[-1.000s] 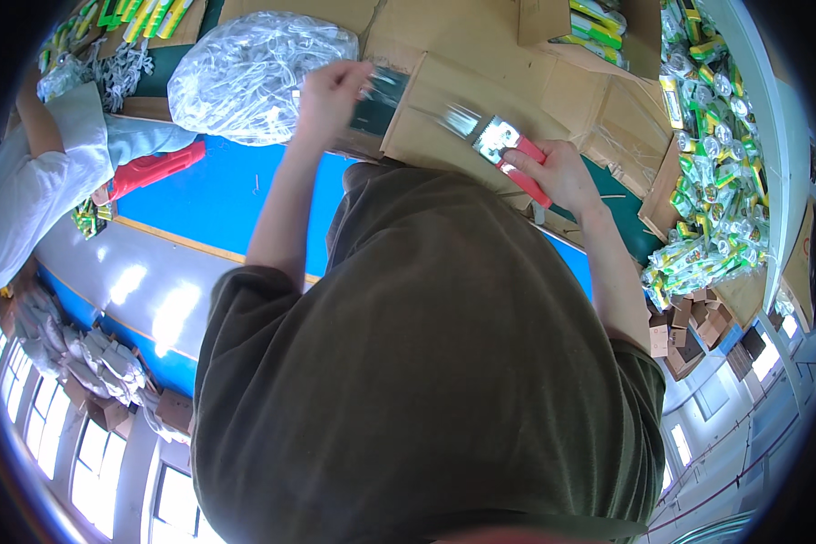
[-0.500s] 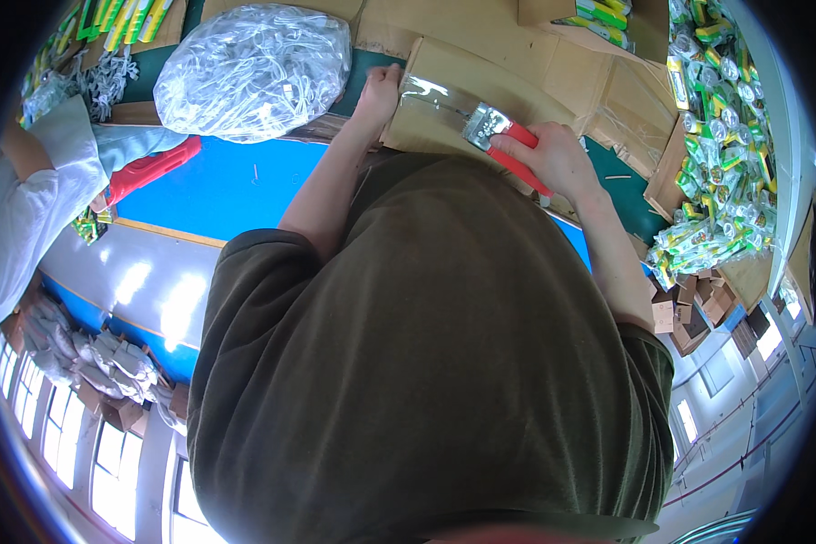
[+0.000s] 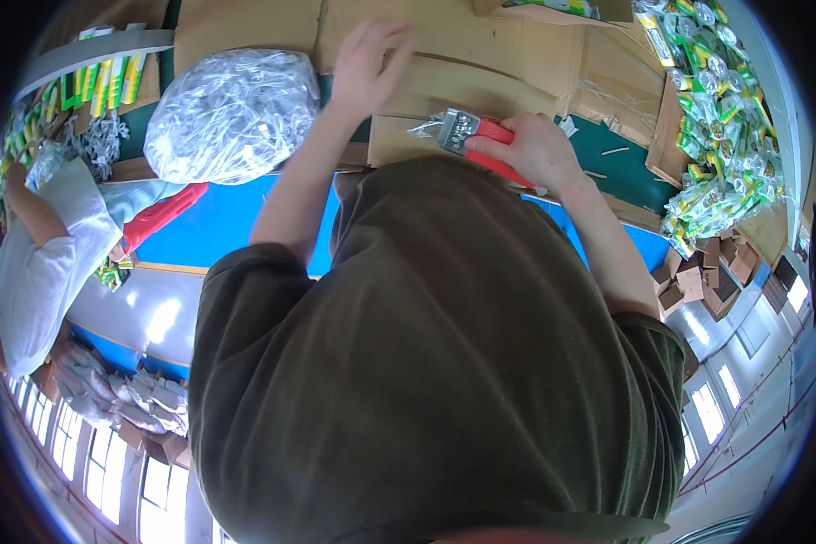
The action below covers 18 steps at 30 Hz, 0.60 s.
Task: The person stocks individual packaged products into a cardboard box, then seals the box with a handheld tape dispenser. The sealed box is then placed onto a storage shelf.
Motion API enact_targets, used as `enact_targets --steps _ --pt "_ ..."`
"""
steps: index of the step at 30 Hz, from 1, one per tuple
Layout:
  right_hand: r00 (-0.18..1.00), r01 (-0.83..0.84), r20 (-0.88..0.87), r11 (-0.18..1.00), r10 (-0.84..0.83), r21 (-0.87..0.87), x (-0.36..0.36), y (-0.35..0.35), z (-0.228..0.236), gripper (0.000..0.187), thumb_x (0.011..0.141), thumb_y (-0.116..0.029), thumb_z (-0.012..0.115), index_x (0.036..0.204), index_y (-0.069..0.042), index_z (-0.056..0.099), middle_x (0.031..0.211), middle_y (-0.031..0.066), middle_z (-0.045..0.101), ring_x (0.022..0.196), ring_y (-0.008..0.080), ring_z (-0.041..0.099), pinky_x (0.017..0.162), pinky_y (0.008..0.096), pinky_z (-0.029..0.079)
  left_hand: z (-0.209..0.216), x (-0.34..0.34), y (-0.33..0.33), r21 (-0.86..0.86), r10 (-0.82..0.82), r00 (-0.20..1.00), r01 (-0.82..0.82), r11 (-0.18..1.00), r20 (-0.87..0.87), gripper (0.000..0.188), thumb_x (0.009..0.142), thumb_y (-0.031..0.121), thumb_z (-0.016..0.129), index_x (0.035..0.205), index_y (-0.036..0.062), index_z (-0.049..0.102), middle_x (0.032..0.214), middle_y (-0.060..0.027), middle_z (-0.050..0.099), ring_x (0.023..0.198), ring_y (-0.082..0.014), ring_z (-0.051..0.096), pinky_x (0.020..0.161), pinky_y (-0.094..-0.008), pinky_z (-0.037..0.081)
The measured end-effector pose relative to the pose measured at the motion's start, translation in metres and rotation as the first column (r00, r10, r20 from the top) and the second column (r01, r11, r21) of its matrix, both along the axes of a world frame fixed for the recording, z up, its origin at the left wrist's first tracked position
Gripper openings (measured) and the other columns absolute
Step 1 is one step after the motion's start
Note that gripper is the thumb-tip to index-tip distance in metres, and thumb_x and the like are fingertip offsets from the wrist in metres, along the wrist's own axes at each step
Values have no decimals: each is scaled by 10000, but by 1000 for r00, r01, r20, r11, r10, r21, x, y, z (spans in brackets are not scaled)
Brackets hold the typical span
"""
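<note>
My right hand (image 3: 542, 152) is wrapped round the red handle of a tape dispenser (image 3: 491, 143) with a metal head. A short crumpled end of clear tape (image 3: 426, 126) sticks out from that head. Beneath the dispenser lies a brown cardboard piece (image 3: 394, 148), close against my body; my torso covers its near part. My left hand (image 3: 369, 71) is raised over the cardboard, slightly smeared by motion, with fingers apart and nothing in them.
To the left sits a clear plastic bag of white cables (image 3: 234, 116). Another person in a white shirt (image 3: 45, 258) stands at far left. On the right are a heap of green-and-yellow packages (image 3: 721, 118) and cardboard flaps (image 3: 612, 86) on the green table surface (image 3: 624, 159).
My left hand has left the cardboard's left edge and moved farther away, its fingers now spread. The tape dispenser has shifted left, and the tape stretch between it and my left hand no longer shows.
</note>
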State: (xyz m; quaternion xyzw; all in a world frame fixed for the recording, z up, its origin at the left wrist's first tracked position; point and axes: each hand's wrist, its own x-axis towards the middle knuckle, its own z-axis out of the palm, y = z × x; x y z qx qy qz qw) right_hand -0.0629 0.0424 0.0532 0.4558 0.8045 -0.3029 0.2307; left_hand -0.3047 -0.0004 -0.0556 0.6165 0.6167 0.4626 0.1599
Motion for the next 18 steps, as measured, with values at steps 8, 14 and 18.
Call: enact_targets --steps 8,14,18 --pt "999 -43 -35 998 42 -43 9 -5 13 636 781 -688 599 873 -73 730 803 161 688 831 343 668 750 435 534 -23 103 99 -757 -693 696 551 351 186 641 958 629 276 1402 218 486 1435 -105 476 1306 -300 452 1079 -381 360" --pt "990 -43 132 996 54 -82 73 27 21 606 801 -671 586 838 -85 734 805 185 685 833 344 670 744 434 530 -21 109 87 -793 -686 709 508 336 163 717 931 684 228 1416 214 468 1463 -115 435 1356 -301 393 1132 -400 298" --pt "975 15 221 1000 -10 -25 140 43 11 640 779 -673 609 794 -45 731 745 205 675 787 343 677 726 438 528 -16 107 89 -855 -667 730 433 285 148 725 927 688 223 1411 212 476 1460 -100 443 1350 -294 399 1131 -401 300"
